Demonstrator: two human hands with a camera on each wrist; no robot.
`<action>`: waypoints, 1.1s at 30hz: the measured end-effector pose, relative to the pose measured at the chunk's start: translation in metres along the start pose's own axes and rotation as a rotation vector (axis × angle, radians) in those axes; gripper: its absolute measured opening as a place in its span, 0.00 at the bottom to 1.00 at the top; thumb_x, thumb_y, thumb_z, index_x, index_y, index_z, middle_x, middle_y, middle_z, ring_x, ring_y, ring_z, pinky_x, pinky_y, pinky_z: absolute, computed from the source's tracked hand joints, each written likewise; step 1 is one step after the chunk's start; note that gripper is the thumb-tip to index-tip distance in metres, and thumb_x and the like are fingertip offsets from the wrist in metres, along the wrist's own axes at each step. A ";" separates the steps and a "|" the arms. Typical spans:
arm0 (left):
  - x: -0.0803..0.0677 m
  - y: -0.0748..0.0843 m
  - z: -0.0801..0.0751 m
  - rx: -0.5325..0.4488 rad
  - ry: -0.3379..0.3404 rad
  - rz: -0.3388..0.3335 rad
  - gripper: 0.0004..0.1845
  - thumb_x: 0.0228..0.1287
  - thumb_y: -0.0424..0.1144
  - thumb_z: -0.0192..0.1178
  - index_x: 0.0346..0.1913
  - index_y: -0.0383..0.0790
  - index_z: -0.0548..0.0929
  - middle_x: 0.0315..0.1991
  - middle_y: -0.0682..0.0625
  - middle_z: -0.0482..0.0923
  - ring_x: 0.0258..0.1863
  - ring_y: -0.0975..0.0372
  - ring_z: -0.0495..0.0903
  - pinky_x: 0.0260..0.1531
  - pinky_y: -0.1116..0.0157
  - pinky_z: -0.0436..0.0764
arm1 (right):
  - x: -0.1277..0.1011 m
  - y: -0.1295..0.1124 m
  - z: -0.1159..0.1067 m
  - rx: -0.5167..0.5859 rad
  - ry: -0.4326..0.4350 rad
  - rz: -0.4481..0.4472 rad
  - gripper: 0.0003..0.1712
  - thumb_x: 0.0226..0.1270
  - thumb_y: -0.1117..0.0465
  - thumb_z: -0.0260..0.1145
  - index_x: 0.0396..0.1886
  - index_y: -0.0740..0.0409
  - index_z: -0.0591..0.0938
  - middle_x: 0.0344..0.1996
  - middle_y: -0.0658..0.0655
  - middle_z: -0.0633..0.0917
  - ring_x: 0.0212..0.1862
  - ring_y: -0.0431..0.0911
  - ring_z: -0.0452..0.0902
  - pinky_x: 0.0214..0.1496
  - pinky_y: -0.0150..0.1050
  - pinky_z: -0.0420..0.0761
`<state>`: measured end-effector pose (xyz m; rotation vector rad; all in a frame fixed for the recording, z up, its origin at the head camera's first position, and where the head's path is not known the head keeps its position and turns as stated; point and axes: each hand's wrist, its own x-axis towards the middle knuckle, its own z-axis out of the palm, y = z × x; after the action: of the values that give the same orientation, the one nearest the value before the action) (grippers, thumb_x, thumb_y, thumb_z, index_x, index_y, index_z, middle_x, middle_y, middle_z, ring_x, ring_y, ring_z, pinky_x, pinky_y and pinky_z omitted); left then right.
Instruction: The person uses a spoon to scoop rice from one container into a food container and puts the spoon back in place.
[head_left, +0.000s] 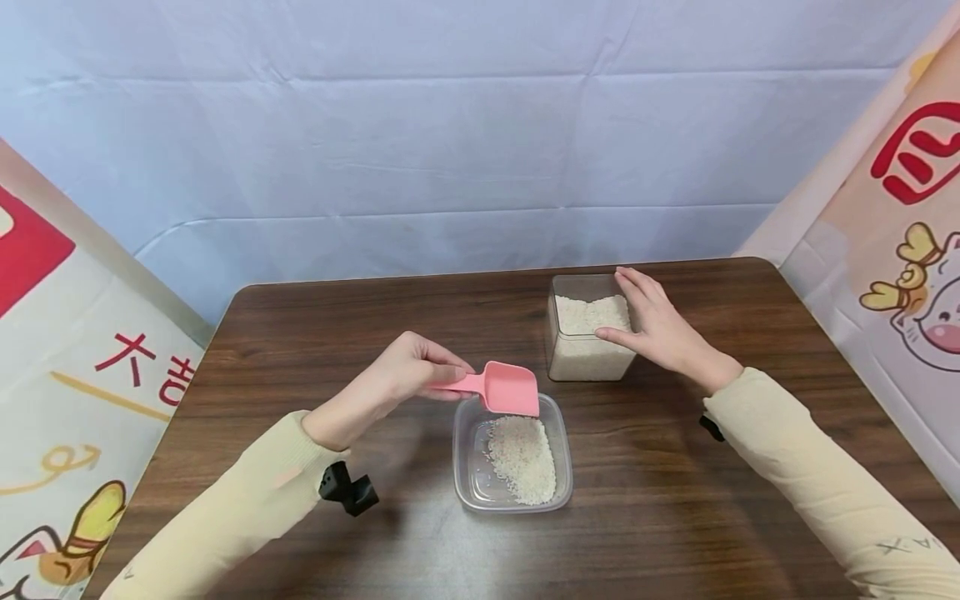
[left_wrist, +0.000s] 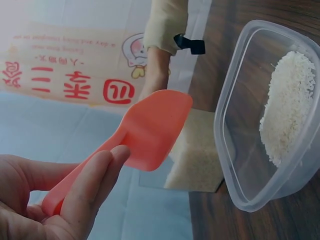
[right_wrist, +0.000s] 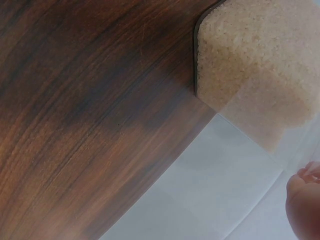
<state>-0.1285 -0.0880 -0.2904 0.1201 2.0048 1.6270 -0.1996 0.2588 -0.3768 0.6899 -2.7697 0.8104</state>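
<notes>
Head view: the left hand [head_left: 405, 371] pinches a pink scoop [head_left: 501, 388] tilted over a shallow clear tub [head_left: 463, 467] holding rice [head_left: 522, 459]; the right hand [head_left: 654, 327], fingers straight and together, rests on a tall rice container [head_left: 576, 354]; left wrist view shows the scoop's underside [left_wrist: 150, 131], thumb and fingers [left_wrist: 90, 187] pinching its handle; right wrist view shows only the container's packed rice [right_wrist: 250, 55], the table [right_wrist: 85, 110] and one fingertip [right_wrist: 304, 202].

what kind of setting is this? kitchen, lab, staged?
Likely a staged recording setup, not a real kitchen. A pale cloth backdrop hangs behind a small wooden table, printed cartoon banners close off the sides, and the only props are two clear tubs of rice and a pink scoop.
</notes>
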 end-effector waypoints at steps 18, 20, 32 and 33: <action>0.009 0.002 0.002 -0.112 0.018 0.051 0.12 0.58 0.21 0.53 0.44 0.15 0.76 0.34 0.34 0.81 0.26 0.60 0.83 0.40 0.57 0.82 | 0.001 -0.002 -0.001 -0.006 -0.007 0.004 0.53 0.54 0.43 0.67 0.67 0.70 0.54 0.67 0.66 0.55 0.68 0.60 0.45 0.67 0.57 0.53; 0.009 0.002 0.002 -0.127 0.016 0.052 0.12 0.58 0.21 0.53 0.45 0.16 0.76 0.35 0.33 0.80 0.27 0.60 0.83 0.40 0.58 0.82 | 0.001 -0.002 -0.001 -0.009 -0.011 0.010 0.53 0.53 0.43 0.67 0.68 0.70 0.54 0.67 0.65 0.55 0.68 0.59 0.45 0.67 0.57 0.52; 0.012 0.004 0.005 -0.207 0.056 0.091 0.13 0.58 0.21 0.54 0.46 0.17 0.76 0.37 0.31 0.80 0.30 0.56 0.84 0.42 0.58 0.81 | 0.001 -0.002 -0.001 -0.012 -0.012 0.013 0.53 0.53 0.44 0.68 0.67 0.70 0.54 0.67 0.65 0.55 0.68 0.59 0.45 0.67 0.57 0.53; 0.012 0.004 0.005 -0.211 0.060 0.094 0.13 0.58 0.21 0.54 0.46 0.17 0.76 0.37 0.31 0.80 0.31 0.56 0.84 0.42 0.59 0.81 | 0.001 -0.002 -0.002 -0.011 -0.011 0.010 0.53 0.53 0.44 0.67 0.67 0.71 0.55 0.67 0.66 0.55 0.68 0.60 0.45 0.67 0.57 0.53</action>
<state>-0.1378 -0.0773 -0.2913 0.0894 1.8822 1.9117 -0.1997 0.2578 -0.3742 0.6812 -2.7876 0.7946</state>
